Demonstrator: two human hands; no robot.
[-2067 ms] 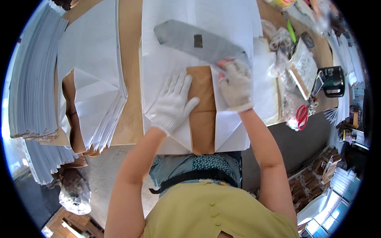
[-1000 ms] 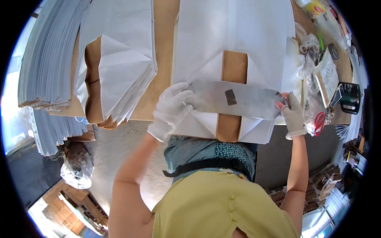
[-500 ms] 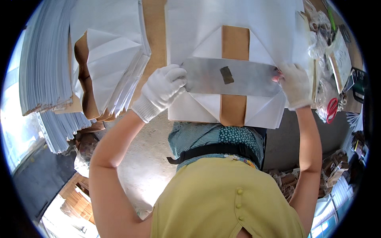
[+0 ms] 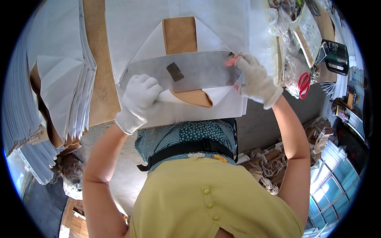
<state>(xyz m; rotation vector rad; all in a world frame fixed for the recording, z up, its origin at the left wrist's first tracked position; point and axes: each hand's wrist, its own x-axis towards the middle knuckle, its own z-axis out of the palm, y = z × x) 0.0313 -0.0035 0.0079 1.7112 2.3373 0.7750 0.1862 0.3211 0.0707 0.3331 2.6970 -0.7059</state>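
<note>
A grey metal plate [image 4: 198, 69] with a dark patch lies across the opened end of a white paper bag [image 4: 186, 113] with a brown inner layer. The near flap [image 4: 194, 97] of that end curls up over the plate's near edge. My left hand [image 4: 142, 95], in a white knit glove, is closed on the flap's left side, beside the plate's left end. At the plate's right end, my gloved right hand [image 4: 256, 77], with reddish bare fingertips, bends round the flap's right corner. Its grip is partly hidden.
Stacked white-and-brown paper bags [image 4: 59, 83] stand at the left on a brown board [image 4: 101, 75]. To the right are red-handled scissors [image 4: 304, 85], clear plastic wrapping [image 4: 291, 63] and a dark green handled object [image 4: 336, 57]. Paper scraps and string [image 4: 270, 170] lie on the floor.
The view has shifted to the right. Both hands have moved from the plate's ends to the near flap, which was lying flat and is now raised and curling over the plate.
</note>
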